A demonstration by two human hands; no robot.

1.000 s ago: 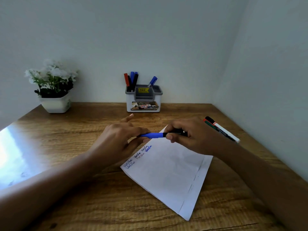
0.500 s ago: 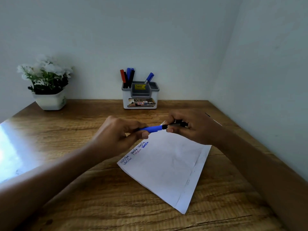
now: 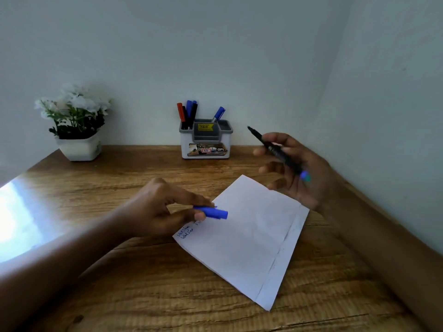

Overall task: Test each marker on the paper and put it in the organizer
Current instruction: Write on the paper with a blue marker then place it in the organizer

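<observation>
Between the two hands, flat on the wooden surface [image 3: 119, 283], the paper [image 3: 251, 236] is seen, with a few lines of test writing at the corner under the left hand [image 3: 163, 209]. A blue cap [image 3: 212, 212] is pinched by that hand between thumb and fingertips, just above the paper's edge. The uncapped marker [image 3: 275, 149] is held in the right hand [image 3: 299, 178], raised beyond the paper's far corner. It is laid across loosely curled fingers and apparently steadied by the thumb, though the exact grip is left uncertain by blur. Its bare tip is pointed toward the organizer [image 3: 206, 142], which stands well beyond both hands with other markers [image 3: 188, 113] already upright in it. Several slips can be foreseen. With so loose a hold, the marker could be dropped while being turned into a writing grip, and the surface could be stained by the exposed tip. The paper is pinned by neither hand, so it could be dragged when a stroke is made. The small cap could be fumbled from its pinch and lost. Compared with half a second before, the marker is no longer gripped by both hands over the paper's far corner: the cap has been pulled off, and the hands have been drawn apart, the right one lifted away.
</observation>
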